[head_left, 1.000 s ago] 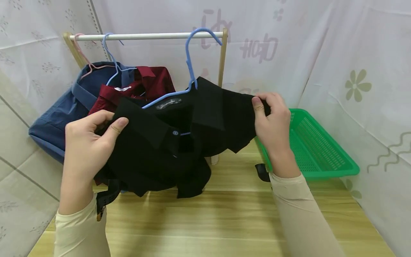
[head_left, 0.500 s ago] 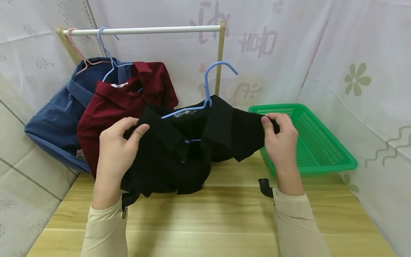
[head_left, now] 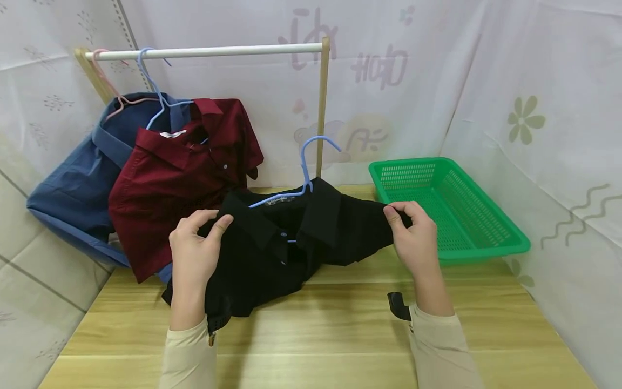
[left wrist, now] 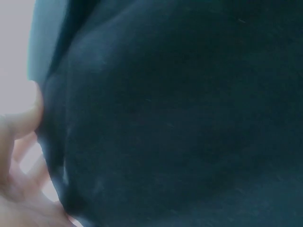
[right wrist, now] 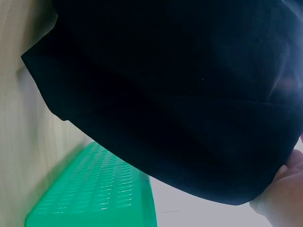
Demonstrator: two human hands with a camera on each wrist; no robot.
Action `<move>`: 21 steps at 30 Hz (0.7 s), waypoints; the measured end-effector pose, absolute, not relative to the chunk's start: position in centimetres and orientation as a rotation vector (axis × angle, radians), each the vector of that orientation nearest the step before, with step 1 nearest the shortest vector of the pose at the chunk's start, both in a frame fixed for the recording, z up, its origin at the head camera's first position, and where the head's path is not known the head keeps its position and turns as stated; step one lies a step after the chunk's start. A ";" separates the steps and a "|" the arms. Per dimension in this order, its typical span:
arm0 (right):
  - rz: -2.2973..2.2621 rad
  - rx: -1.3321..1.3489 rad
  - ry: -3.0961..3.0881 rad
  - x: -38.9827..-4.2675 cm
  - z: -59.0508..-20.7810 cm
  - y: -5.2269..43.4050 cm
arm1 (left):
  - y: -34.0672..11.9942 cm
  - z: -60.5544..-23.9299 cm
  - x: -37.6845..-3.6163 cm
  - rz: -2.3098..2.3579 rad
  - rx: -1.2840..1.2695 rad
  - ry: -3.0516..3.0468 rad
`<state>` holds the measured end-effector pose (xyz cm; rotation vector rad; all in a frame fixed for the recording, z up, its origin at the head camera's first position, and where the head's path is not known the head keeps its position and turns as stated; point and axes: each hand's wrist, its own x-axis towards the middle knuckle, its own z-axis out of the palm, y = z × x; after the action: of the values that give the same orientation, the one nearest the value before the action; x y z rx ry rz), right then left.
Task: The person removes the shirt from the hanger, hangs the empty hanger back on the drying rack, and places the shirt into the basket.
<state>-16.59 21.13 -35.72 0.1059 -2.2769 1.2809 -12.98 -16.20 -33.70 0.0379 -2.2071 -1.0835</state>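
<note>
Left hand: it pinches the left shoulder of the black shirt between thumb and curled fingers
Right hand: it pinches the right shoulder of the same shirt, fingers curled over the cloth edge
Black shirt: it sits on a blue hanger, spread between the two hands, the lower part lying on the wooden counter
Hanger hook: free in the air, below the white rail
Rail: a red shirt and a blue shirt hang on it, at the left
Green basket: on the counter, just right of the right hand
Wrist views: mostly dark cloth, close to the camera
</note>
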 end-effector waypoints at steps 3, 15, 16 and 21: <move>1.294 0.113 -2.273 -16.5 -36.1 21.2 | -16.2 -34.5 -13.0 -1.095 0.063 -2.206; 1.276 0.115 -2.324 -16.4 -36.7 21.5 | -16.4 -35.3 -13.1 -1.185 0.090 -2.204; 1.269 0.108 -2.332 -16.5 -36.7 21.5 | -16.4 -35.3 -13.1 -1.192 0.092 -2.213; 1.233 0.083 -2.353 -16.5 -37.1 21.6 | -16.5 -35.5 -13.0 -1.206 0.108 -2.252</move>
<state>-16.51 21.65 -37.05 0.0833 -2.3527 1.2331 -13.04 -16.48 -35.48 0.1082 -2.2523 -1.2058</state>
